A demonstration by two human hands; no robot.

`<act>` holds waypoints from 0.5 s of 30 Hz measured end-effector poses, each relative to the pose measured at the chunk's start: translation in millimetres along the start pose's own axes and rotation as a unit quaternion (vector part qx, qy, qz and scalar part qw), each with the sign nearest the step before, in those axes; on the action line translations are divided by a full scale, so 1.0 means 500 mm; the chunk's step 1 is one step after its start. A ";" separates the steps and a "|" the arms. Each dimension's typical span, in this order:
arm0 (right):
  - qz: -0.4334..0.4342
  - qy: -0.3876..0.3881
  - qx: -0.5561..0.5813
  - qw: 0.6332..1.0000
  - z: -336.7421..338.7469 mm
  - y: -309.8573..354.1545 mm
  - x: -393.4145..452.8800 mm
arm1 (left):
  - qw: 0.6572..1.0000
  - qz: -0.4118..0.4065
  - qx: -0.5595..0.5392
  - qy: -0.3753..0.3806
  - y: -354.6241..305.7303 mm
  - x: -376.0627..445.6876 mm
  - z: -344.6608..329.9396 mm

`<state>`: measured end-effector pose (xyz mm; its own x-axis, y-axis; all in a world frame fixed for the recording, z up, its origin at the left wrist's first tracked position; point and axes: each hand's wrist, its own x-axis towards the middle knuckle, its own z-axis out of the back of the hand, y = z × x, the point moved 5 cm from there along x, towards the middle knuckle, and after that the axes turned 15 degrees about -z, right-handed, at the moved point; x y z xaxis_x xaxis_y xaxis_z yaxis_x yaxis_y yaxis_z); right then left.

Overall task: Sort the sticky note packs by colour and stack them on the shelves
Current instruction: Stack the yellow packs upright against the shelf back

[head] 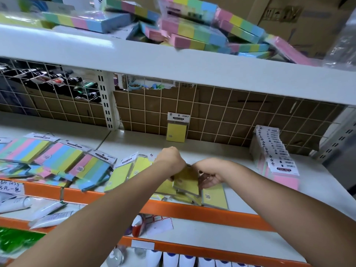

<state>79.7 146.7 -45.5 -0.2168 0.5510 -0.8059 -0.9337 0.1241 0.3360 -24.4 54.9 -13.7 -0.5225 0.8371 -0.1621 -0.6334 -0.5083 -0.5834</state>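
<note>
Two hands meet over a loose heap of yellow packs [214, 197] at the front of the middle shelf [240, 197]. Seen from behind, the left hand [170, 158] looks like a fist whose hidden fingertips seem to nip the top edge of one yellow pack [185, 180]; the right hand [209, 175] curls its fingers [202, 183] round that pack's right side. Gathering the yellows looks like the step in hand. Behind the heap, one yellow pack [176, 132] stands upright against the wire grid [231, 116], likely the start of the yellow row. Left of the heap lie striped packs [57, 157] in a jumble; right of it, a neat pink stack [277, 166] leans back. Next, the held pack probably wants squaring with its fellows and then a careful carry back to the upright one, without nudging it flat.
</note>
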 end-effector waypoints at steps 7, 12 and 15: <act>0.000 0.055 0.161 0.985 0.031 0.045 0.002 | 0.998 -0.009 -0.054 -0.042 0.003 0.042 0.027; 0.058 -0.028 0.156 0.986 0.045 0.097 0.021 | 0.993 0.006 -0.077 -0.086 0.022 0.084 0.044; 0.069 -0.048 0.154 0.984 0.046 0.115 0.027 | 0.990 0.016 -0.098 -0.102 0.033 0.112 0.059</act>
<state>29.5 180.1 -25.8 -0.2936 0.6539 -0.6973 -0.7630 0.2791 0.5831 -80.9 87.2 -9.2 -0.6574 0.7530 -0.0298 -0.5027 -0.4677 -0.7270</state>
